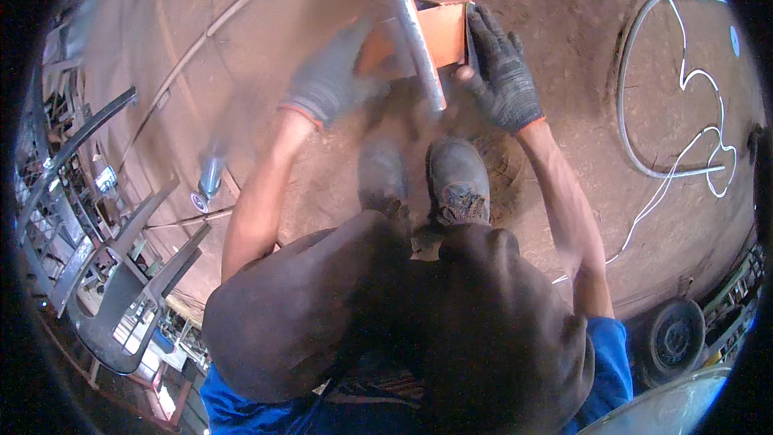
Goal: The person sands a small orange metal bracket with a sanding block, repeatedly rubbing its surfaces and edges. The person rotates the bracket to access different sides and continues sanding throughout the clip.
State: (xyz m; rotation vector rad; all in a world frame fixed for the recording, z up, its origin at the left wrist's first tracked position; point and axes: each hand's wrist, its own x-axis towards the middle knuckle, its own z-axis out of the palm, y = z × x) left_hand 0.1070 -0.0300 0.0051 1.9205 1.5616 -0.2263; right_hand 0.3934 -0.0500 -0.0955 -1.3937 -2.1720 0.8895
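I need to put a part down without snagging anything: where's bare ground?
The widest bare ground lies between the right hand and the curved tube. A narrower patch shows between the blurred left hand and the long rod. Metal frames crowd the far left; white cable loops across the tube.

Grey gloves (512, 89) (edged in orange) go with blue sleeves (609, 361), dark trousers (499, 314) and boots (456, 167).

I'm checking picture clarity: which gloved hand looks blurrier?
The left hand, on the left side of the orange piece; the right hand, at its right, looks sharper.
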